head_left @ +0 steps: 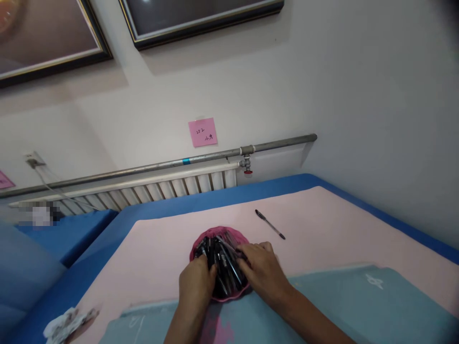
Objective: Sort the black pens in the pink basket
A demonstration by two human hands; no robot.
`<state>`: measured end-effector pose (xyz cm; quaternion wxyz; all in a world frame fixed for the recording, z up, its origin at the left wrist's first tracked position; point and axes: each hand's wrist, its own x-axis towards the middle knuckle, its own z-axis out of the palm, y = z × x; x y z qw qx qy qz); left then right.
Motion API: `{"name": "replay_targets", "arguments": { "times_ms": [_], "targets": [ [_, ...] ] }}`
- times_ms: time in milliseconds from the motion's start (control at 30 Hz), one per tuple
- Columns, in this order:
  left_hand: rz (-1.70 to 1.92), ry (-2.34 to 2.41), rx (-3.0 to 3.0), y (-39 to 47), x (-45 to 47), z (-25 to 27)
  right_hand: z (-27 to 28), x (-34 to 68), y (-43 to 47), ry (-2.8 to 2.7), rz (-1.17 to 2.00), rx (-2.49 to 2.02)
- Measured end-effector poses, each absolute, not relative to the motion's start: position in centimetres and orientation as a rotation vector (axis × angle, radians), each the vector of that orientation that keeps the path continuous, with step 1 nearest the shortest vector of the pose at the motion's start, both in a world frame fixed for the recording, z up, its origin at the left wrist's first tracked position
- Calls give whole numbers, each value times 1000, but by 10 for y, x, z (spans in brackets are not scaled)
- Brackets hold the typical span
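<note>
Pink mat (161,253) bears the pink basket (219,230). Left hand (195,282) and right hand (265,270) reach into it, fingers half-curled among pens (229,263); firm hold on any: cannot tell. 1 loose pen (270,224) lies beyond the basket, rightward

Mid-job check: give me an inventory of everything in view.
Basket: 1, pink, table centre
Packed pens: too crowded to count, mostly dark, in basket
Loose pen: 1, clear and black, beyond basket, right
Sheet: 1, pale pink, on table
Cloth: 1, grey-green, near side of sheet
Table: 1, blue, under sheet
Crumpled item: 1, white with dark marks, near left
Light-blue shape: 1, unclear what, left edge
Radiator: 1, white, along wall
Pipe: 1, grey, above radiator
Valve: 1, grey, red handle, radiator's right end
Notes: 2, pink, on wall
Framed pictures: 2, dark, upper wall
Socket: 1, white, left wall
Left hand: 1, basket's left, fingers among pens
Right hand: 1, basket's right, fingers on pens
</note>
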<state>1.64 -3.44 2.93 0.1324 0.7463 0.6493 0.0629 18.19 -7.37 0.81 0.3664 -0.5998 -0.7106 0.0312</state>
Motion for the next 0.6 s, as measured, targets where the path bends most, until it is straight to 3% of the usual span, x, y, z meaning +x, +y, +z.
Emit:
{"name": "replay_targets", "arguments": {
  "times_ms": [433,600],
  "targets": [
    [146,1827,2197,-31,10,31,4,191,-72,-1781,97,-1550],
    [594,1705,1918,-24,2,27,8,191,-74,-1800,98,-1491]
  ]
}}
